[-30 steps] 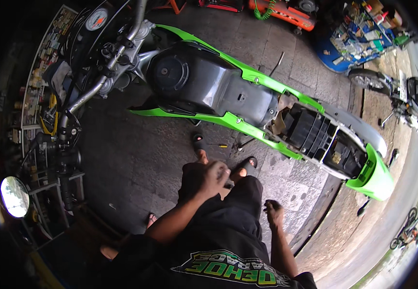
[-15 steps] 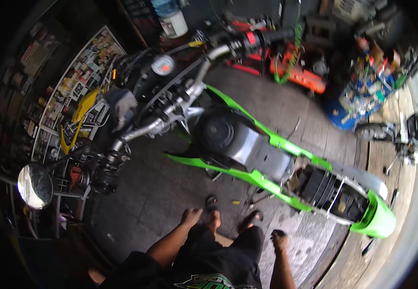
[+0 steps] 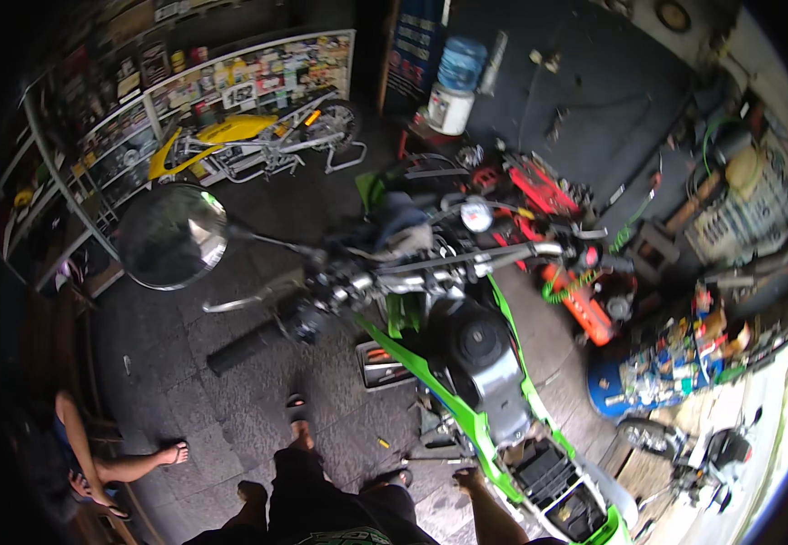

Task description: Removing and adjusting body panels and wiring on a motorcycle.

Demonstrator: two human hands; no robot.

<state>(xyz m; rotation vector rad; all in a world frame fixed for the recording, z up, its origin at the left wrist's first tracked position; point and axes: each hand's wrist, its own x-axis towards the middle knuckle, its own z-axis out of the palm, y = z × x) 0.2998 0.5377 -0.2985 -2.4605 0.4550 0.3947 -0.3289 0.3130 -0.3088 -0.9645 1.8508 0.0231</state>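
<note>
A motorcycle with green panels [image 3: 409,358] stands in front of me and to my right. Its seat is off, and a black tray [image 3: 544,477] shows in the open rear frame. Its handlebar [image 3: 385,279] crosses the middle, with a round mirror [image 3: 173,238] at the left. My left hand [image 3: 251,493] hangs low beside my leg, fingers curled in, nothing seen in it. Beside the green side panel is my right hand [image 3: 468,478]; whether it touches the panel I cannot tell, and its fingers are dim.
A metal tool tray [image 3: 383,366] lies on the floor beside the motorcycle. A seated person's leg [image 3: 144,465] reaches in from the left. Farther off are a yellow motorcycle frame [image 3: 230,132], a water dispenser [image 3: 451,109], an orange compressor [image 3: 584,304] and a blue drum [image 3: 607,391] piled with litter.
My view has swung left and up, bringing the seated person and tool tray into sight. My left hand has dropped lower beside my leg; my right hand now appears close to the green panel.
</note>
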